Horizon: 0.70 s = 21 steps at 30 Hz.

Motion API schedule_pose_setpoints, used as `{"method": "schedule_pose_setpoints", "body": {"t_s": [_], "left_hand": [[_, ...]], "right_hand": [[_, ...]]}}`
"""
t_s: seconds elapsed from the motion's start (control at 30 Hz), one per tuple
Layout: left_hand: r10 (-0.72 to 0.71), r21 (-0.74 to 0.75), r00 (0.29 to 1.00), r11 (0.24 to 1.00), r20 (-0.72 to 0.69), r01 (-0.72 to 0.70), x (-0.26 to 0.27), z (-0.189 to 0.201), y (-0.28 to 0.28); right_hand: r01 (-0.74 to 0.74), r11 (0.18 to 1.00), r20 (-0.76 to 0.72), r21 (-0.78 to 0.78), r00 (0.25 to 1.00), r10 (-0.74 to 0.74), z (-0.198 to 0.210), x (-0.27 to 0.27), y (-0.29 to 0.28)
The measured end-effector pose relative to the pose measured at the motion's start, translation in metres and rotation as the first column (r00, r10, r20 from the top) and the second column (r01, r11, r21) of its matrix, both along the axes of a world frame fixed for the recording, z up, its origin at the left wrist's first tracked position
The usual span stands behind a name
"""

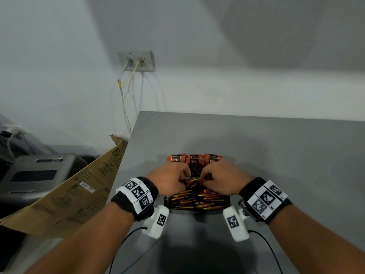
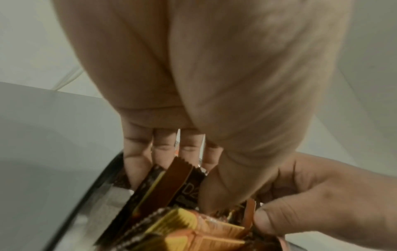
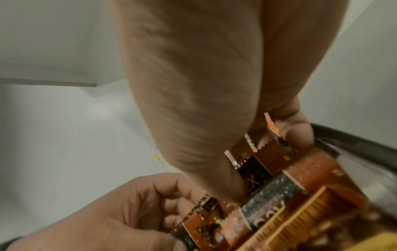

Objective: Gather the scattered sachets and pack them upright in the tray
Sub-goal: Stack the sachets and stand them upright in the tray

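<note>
A dark tray (image 1: 227, 200) on the grey table holds several orange and black sachets (image 1: 197, 201) standing on edge. More sachets (image 1: 194, 160) stand at its far side, labels facing me. My left hand (image 1: 173, 179) curls round a few sachets (image 2: 171, 183) over the tray's middle. My right hand (image 1: 217, 179) pinches other sachets (image 3: 266, 158) just to the right of it. The two hands nearly touch. In the wrist views the tray's dark rim (image 2: 94, 185) (image 3: 352, 137) runs beside the fingers.
The grey table (image 1: 276, 155) stretches to the right and behind the tray. A cardboard box (image 1: 79, 192) leans at the table's left edge, with a grey machine (image 1: 37, 175) beyond it. A wall socket (image 1: 136, 60) with cables hangs above.
</note>
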<state>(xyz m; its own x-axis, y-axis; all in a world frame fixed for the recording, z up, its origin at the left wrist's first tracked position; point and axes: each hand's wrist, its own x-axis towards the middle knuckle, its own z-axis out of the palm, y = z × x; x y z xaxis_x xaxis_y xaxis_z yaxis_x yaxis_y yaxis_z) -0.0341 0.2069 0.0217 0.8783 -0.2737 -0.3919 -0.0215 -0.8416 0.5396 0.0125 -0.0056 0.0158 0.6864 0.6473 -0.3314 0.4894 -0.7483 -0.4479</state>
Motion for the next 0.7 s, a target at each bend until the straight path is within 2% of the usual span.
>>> {"method": "schedule_pose_setpoints", "body": {"t_s": [0.17, 0.27, 0.4, 0.53, 0.63, 0.7], "left_hand": [[-0.034, 0.057, 0.997, 0.998, 0.071, 0.030, -0.001, -0.012, -0.006], [-0.015, 0.039, 0.987, 0.999, 0.160, 0.009, -0.003, -0.016, -0.005], [0.047, -0.059, 0.970, 0.998, 0.239, -0.034, -0.006, -0.016, 0.002], [0.134, -0.204, 0.969, 0.975, 0.209, -0.091, -0.008, -0.014, 0.010], [0.232, -0.309, 0.955, 0.936, 0.187, -0.167, -0.008, -0.012, 0.013], [0.338, -0.406, 0.925, 0.880, 0.173, -0.246, -0.007, -0.007, 0.015]], "right_hand": [[-0.008, 0.999, 0.055, -0.040, 0.998, 0.010, -0.005, -0.002, 0.008], [-0.010, 1.000, 0.078, -0.008, 0.997, 0.010, -0.004, 0.000, 0.008], [0.003, 0.998, 0.116, 0.068, 0.993, -0.011, 0.000, -0.001, 0.000], [0.028, 0.989, 0.086, 0.144, 0.995, -0.041, 0.003, -0.003, -0.007], [0.079, 0.973, 0.059, 0.216, 0.994, -0.094, 0.006, -0.004, -0.011], [0.140, 0.950, 0.045, 0.278, 0.986, -0.159, 0.012, -0.006, -0.014]]}}
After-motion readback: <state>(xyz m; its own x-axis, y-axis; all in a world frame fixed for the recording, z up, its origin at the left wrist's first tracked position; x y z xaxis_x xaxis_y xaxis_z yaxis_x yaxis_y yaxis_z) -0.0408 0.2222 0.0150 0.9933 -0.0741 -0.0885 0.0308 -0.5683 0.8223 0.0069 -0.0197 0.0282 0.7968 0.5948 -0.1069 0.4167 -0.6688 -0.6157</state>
